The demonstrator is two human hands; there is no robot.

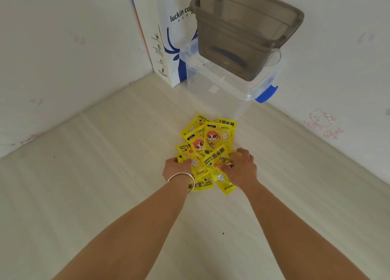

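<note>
A loose pile of several yellow hand-warmer packets (211, 140) with a cartoon figure lies on the pale floor. My left hand (176, 168), with a silver bangle at the wrist, grips the left edge of the pile, fingers curled over the packets. On the right side, my right hand (240, 166) holds the packets too, its thumb pressing on the top packet (217, 159) and its fingers curled round the edge.
Beyond the pile a clear storage box (242, 90) with a blue latch stands in the corner, with a grey translucent bin (242, 33) on top. A white and blue paper bag (164, 37) leans against the wall. White walls close in left and right.
</note>
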